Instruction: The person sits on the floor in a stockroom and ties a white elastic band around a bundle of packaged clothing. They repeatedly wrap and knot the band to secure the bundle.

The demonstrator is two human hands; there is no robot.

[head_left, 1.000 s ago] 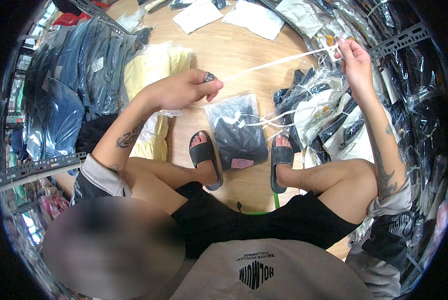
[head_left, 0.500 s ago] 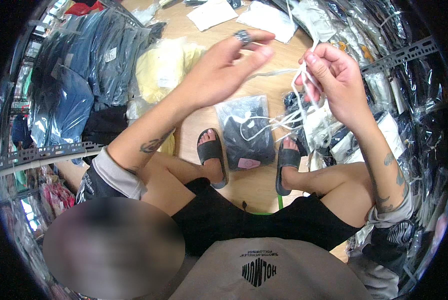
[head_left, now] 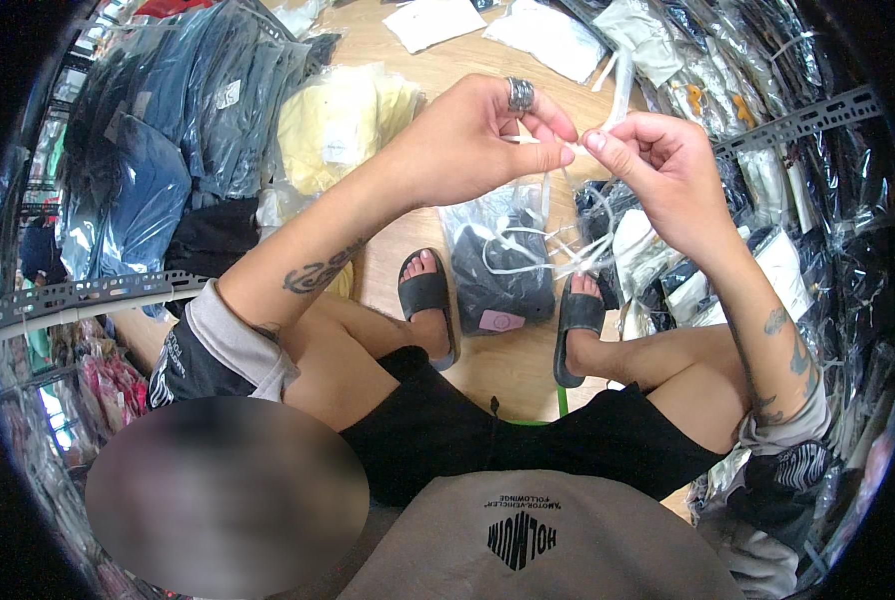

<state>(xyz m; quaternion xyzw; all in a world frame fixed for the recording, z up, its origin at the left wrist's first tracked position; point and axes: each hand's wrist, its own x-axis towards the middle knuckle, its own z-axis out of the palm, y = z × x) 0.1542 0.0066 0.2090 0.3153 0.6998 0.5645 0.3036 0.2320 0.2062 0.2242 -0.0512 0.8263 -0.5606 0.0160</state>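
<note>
Thin white string [head_left: 528, 268] hangs in loose loops below my hands, over a clear-bagged dark garment [head_left: 503, 292] on the floor between my feet. With thumb and finger pinched together, my left hand [head_left: 483, 140] grips a piece of the string. My right hand [head_left: 663, 175] pinches the string too, its fingertips almost touching the left ones. Part of the string between the fingers is hidden. A ring [head_left: 520, 95] is on a finger of my left hand.
Bagged jeans [head_left: 183, 120] are stacked at the left, beside yellow bagged garments [head_left: 343, 120]. Many bagged clothes [head_left: 768, 190] fill the right side by a perforated metal rail [head_left: 803, 120]. White packages [head_left: 543, 40] lie on the wooden floor ahead. Another metal rail [head_left: 98, 291] runs at the left.
My left hand has moved right and closed its fingers on the string, beside my right fingertips. My right hand has shifted slightly downward, and the loops hang differently.
</note>
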